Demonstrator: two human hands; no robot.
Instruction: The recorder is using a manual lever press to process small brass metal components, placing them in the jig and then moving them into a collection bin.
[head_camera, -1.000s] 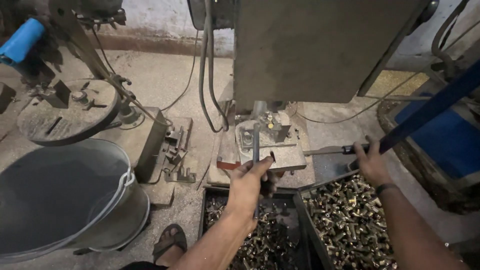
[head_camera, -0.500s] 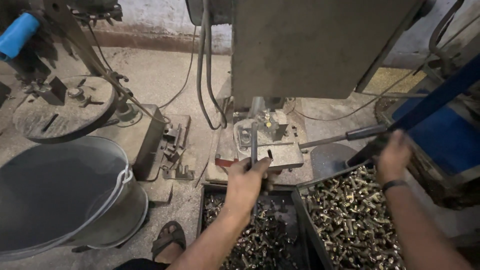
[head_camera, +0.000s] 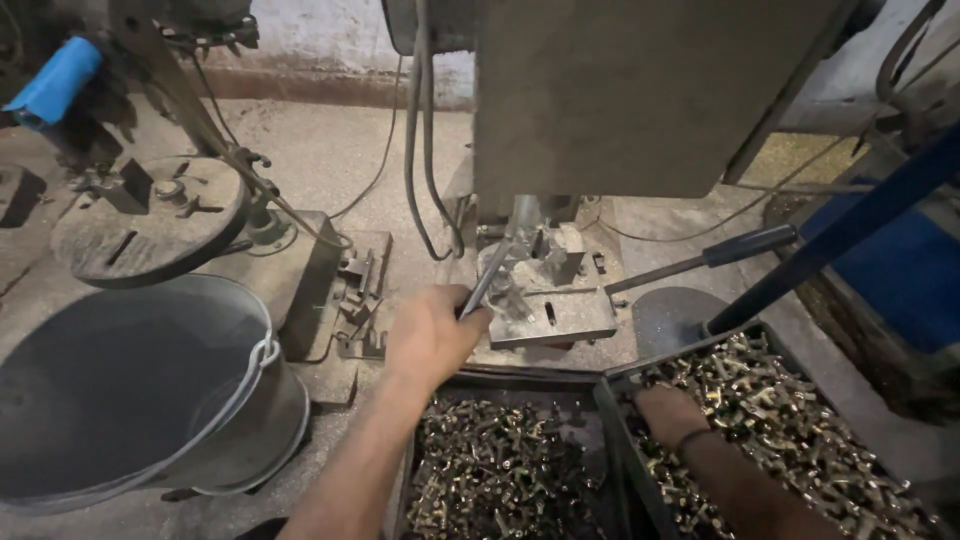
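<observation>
At the far upper left of the frame we see a blue handle (head_camera: 52, 82) sticking out from a dark machine. Just below it sits a round metal plate (head_camera: 140, 232) with slots in it. In the lower left stands a big grey bucket (head_camera: 120, 385), and its wire handle hangs over the rim. Moving to the middle of the frame, our left hand (head_camera: 432, 335) reaches up from the bottom. Its grip is closed tight around a thin metal rod (head_camera: 487, 283), and the rod leans up and to the right toward the small metal block (head_camera: 550, 315) under the big grey machine (head_camera: 640, 100). Two dark cables (head_camera: 420, 150) hang down beside the machine. Below the left hand is a dark tray (head_camera: 500, 480) full of small shiny brass parts. To the right of it is a second tray (head_camera: 780, 440), also heaped with brass parts. Our right hand (head_camera: 668, 412) is down in this second tray, at its left side, resting among the parts. We cannot tell if its grip is closed on anything, because the fingers are sunk in the pile. Above this tray a lever with a black handle (head_camera: 748, 245) points to the upper right. At the far right a dark blue bar (head_camera: 850, 230) slants across a blue box (head_camera: 905, 285).
</observation>
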